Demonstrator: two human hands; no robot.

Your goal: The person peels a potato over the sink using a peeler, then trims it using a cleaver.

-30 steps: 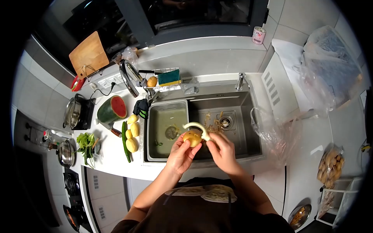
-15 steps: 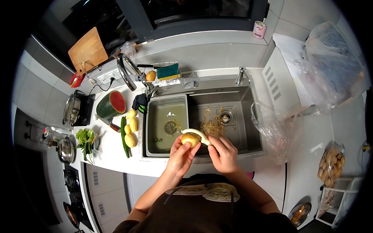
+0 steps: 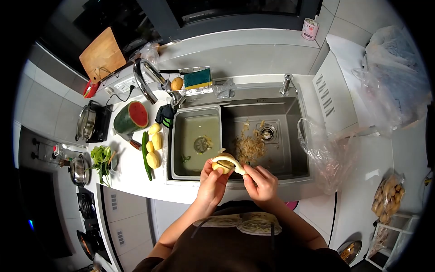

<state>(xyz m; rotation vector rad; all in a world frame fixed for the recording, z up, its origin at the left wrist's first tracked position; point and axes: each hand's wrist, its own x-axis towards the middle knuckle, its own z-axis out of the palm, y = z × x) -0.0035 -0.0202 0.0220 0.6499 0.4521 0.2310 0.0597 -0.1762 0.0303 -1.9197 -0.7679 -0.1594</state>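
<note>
A partly peeled potato [image 3: 218, 170] is held in the fingers of my left hand [image 3: 212, 185], above the front edge of the sink. My right hand [image 3: 261, 182] is closed round the handle of a pale peeler [image 3: 238, 167], whose head lies over the potato. Brown peelings [image 3: 250, 146] are heaped in the right basin under my hands. Left of the sink, several peeled potatoes [image 3: 153, 159] lie on the counter beside a long green cucumber [image 3: 146, 156].
A grey tub [image 3: 220, 131] with water sits in the sink's left side, below a tall faucet [image 3: 141, 81]. Cut watermelon [image 3: 131, 116] and leafy greens [image 3: 101, 159] lie farther left. A plastic bag [image 3: 324, 156] hangs over the right sink edge.
The peeler has shifted left over the potato, and a strip of peel now stands up at its head. The whole view has shifted slightly.
</note>
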